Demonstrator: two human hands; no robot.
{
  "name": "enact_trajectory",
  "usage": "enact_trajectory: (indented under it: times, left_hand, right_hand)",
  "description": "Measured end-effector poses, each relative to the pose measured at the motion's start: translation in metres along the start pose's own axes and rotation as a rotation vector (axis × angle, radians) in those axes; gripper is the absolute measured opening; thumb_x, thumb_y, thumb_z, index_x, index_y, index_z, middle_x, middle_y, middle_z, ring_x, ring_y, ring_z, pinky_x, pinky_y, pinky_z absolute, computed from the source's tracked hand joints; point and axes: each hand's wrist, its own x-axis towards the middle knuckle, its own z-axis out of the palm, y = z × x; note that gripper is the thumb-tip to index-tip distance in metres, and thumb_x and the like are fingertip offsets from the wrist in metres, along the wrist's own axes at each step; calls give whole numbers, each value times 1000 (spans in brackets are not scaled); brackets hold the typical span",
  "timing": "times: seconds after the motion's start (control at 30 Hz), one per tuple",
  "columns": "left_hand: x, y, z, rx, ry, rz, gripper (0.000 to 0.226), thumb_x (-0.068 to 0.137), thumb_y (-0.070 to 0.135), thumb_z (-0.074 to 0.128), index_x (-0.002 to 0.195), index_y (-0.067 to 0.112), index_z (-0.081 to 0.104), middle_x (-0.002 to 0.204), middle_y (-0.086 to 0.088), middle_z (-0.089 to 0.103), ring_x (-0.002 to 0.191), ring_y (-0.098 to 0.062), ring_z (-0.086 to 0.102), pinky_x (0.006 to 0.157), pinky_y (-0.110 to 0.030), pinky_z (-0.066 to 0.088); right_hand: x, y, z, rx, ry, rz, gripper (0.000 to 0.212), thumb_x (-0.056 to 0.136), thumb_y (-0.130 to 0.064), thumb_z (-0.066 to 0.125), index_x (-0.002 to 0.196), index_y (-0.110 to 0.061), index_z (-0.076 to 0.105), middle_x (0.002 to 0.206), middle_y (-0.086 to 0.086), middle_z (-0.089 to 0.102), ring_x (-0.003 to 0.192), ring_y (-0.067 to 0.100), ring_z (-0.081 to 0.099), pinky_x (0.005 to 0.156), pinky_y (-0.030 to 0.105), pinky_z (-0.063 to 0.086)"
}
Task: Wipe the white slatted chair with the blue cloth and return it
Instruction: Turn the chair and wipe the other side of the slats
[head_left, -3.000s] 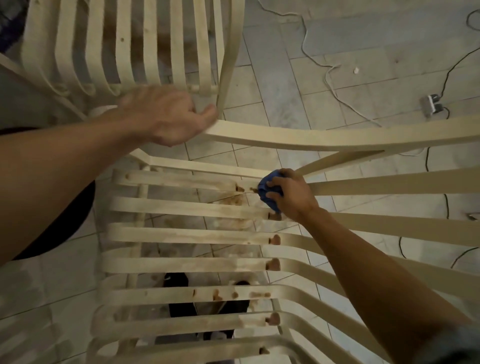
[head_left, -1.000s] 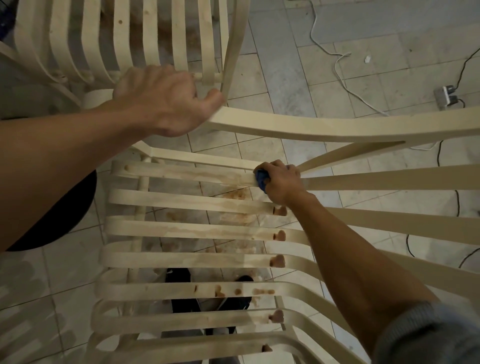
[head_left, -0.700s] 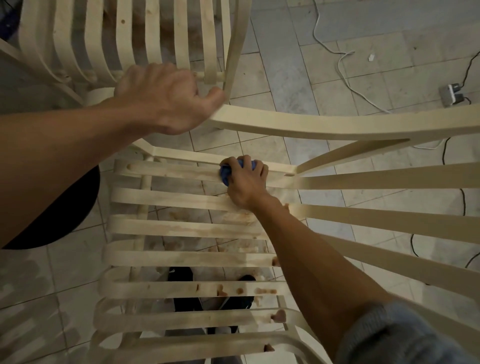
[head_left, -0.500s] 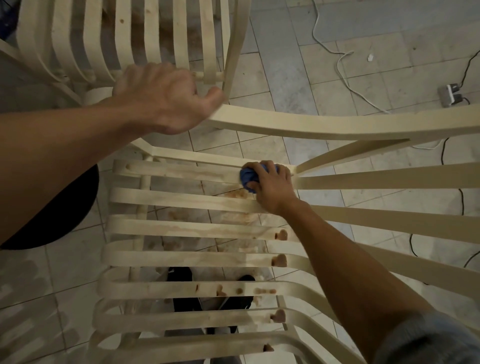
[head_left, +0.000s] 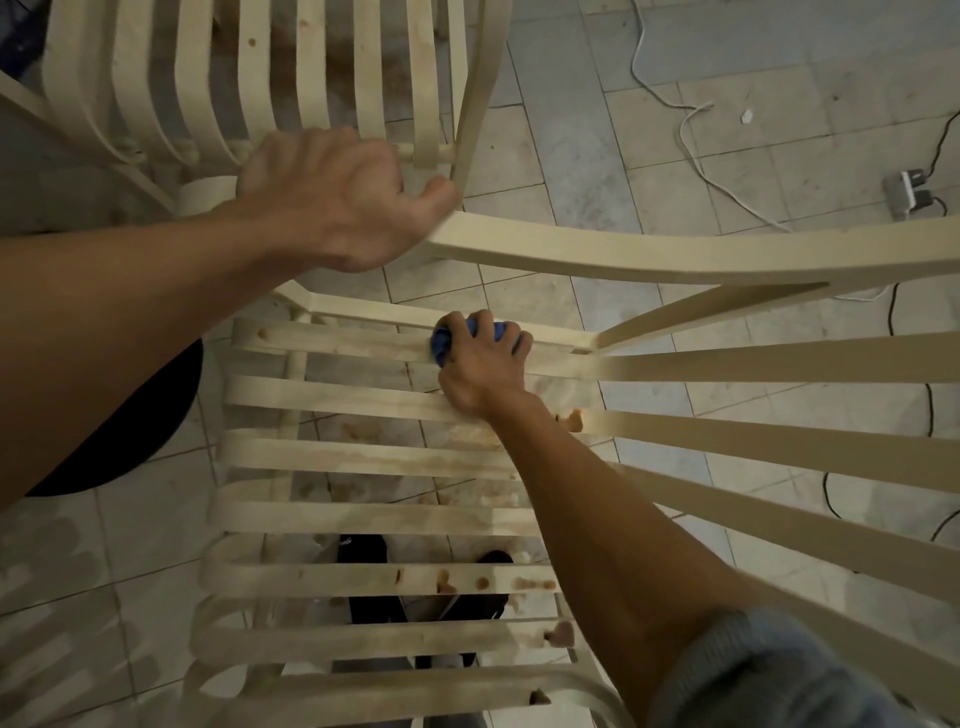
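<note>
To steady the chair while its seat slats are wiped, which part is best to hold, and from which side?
Probably the armrest, near where it meets the backrest, gripped from above as the left hand does: it is slim enough to wrap and sits above the slats, clear of the right hand with the blue cloth.

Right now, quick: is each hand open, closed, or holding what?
Left hand: closed, gripping the curved arm rail of the white slatted wooden chair.
Right hand: closed on the bunched blue cloth, pressed against a seat slat.
</note>
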Motion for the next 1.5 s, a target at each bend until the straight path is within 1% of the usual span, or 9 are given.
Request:
enact_trajectory:
  times: [0.13, 0.23, 0.37, 0.5, 0.8, 0.93, 1.17, 1.3, 1.5]
  left_hand:
    - [-1, -2, 1, -20, 10, 16, 73, 89, 71, 21, 46, 16, 44, 44, 2, 30, 43, -16, 31, 52, -25, 28]
    - [-1, -3, 1, -32, 35, 25, 72, 90, 68, 23, 46, 16, 44, 43, 3, 28, 42, -14, 30, 53, -24, 28]
    - [-1, -2, 1, -28, 37, 22, 75, 90, 69, 23, 48, 14, 49, 45, 2, 30, 43, -16, 31, 53, -26, 27]
    - [-1, -1, 1, -19, 46, 13, 75, 90, 69, 22, 48, 13, 48, 46, 0, 31, 44, -17, 32, 53, -27, 28]
    - [-2, -2, 2, -17, 57, 16, 70, 91, 67, 22, 48, 16, 43, 45, 2, 28, 43, -14, 29, 52, -24, 27]
    - [-3, -2, 3, -21, 58, 22, 69, 89, 66, 19, 48, 16, 42, 45, 2, 29, 43, -14, 29, 52, -23, 26]
    - [-2, -2, 3, -27, 79, 24, 70, 90, 64, 24, 50, 12, 49, 47, 0, 31, 44, -16, 31, 53, -24, 26]
    - [-2, -2, 4, -24, 100, 16, 70, 89, 63, 24, 54, 10, 55, 46, 0, 32, 44, -17, 31, 51, -25, 26]
    - [-6, 1, 3, -35, 139, -19, 62, 89, 60, 29, 48, 15, 42, 48, -1, 34, 44, -20, 33, 50, -27, 24]
  right_hand:
    - [-9, 32, -2, -9, 54, -59, 33, 98, -35, 35, 131, -36, 37, 133, 6, 38, 120, 36, 33, 112, 52, 13]
    - [-18, 71, -10, -65, 65, 32, 32, 101, -39, 30, 132, -37, 37, 136, 7, 37, 125, 36, 32, 114, 54, 10]
    - [-25, 105, -20, -128, 90, 80, 31, 100, -35, 31, 130, -33, 39, 130, 9, 41, 117, 37, 32, 107, 45, 16]
    - [-14, 78, -14, -64, 56, 140, 33, 93, -26, 38, 125, -30, 41, 126, 12, 39, 114, 39, 34, 106, 48, 17]
    - [0, -27, 9, 14, 42, -15, 44, 83, -27, 48, 126, -30, 38, 122, 11, 35, 109, 38, 31, 106, 53, 17]
    - [-9, 10, 2, -6, 29, -51, 39, 94, -34, 39, 133, -33, 36, 133, 11, 36, 121, 40, 31, 115, 58, 7]
    - [-21, 89, -18, -37, 84, 152, 29, 100, -36, 31, 127, -35, 40, 130, 9, 40, 118, 35, 32, 111, 48, 16]
    - [-8, 51, -12, 43, 93, 233, 31, 95, -30, 36, 126, -29, 36, 127, 9, 40, 116, 36, 34, 108, 47, 17]
    - [-2, -34, 15, 54, 79, 26, 46, 83, -27, 46, 127, -31, 34, 124, 9, 34, 112, 36, 30, 108, 53, 14]
